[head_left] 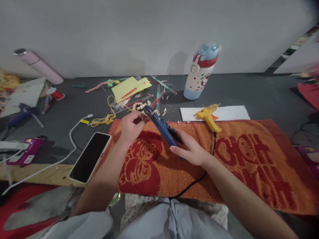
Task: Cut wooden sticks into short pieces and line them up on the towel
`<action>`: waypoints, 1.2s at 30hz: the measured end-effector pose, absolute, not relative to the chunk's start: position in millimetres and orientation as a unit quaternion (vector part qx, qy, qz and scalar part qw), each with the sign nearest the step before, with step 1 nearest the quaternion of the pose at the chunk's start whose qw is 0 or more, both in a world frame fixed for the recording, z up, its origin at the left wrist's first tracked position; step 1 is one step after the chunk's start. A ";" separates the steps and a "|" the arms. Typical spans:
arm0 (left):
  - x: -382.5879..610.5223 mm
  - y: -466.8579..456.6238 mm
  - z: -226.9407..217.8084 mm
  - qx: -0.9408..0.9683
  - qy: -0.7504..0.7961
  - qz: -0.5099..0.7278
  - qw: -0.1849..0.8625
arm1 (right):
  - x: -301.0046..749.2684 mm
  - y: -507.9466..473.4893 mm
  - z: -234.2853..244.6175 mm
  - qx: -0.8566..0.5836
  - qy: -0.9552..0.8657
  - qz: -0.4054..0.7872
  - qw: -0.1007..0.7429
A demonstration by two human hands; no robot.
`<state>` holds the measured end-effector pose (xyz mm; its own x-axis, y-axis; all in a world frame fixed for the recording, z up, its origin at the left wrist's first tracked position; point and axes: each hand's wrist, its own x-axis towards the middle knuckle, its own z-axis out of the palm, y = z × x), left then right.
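Observation:
My right hand (pixel 190 147) is closed round the grip of a blue glue gun (pixel 160 125), whose nozzle points up and left over an orange and red towel (pixel 249 156). At that nozzle my left hand (pixel 131 126) pinches its fingers together on a small piece that I cannot make out. Just beyond the nozzle lie several small wooden bits (pixel 141 106). A black cord (pixel 196 181) runs over the towel toward me, below my right wrist.
A yellow glue gun (pixel 208 116) lies on a white strip (pixel 229 113). A water bottle (pixel 200 74) stands by the wall. A phone (pixel 90 156) with a white cable (pixel 72 139), yellow paper (pixel 129 87), yellow string (pixel 104 119) and a pink roll (pixel 41 68) lie left.

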<state>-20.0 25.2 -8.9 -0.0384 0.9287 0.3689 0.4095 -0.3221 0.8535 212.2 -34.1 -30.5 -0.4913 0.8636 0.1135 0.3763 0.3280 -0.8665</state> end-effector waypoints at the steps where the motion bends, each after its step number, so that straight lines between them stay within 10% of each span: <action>1: -19.5 23.2 -8.5 0.664 0.523 0.495 0.202 | 211.8 -34.5 -30.8 -0.407 -0.759 0.412 0.298; 36: -24.8 19.2 -7.0 0.728 0.522 0.437 0.085 | 214.0 -33.2 -31.3 -0.397 -0.764 0.418 0.291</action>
<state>-24.8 19.2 -7.0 0.0729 0.8334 0.5478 0.6857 -0.4408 0.5793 214.0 -33.2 -31.3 -0.5163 0.8491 0.1117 0.3627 0.3350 -0.8696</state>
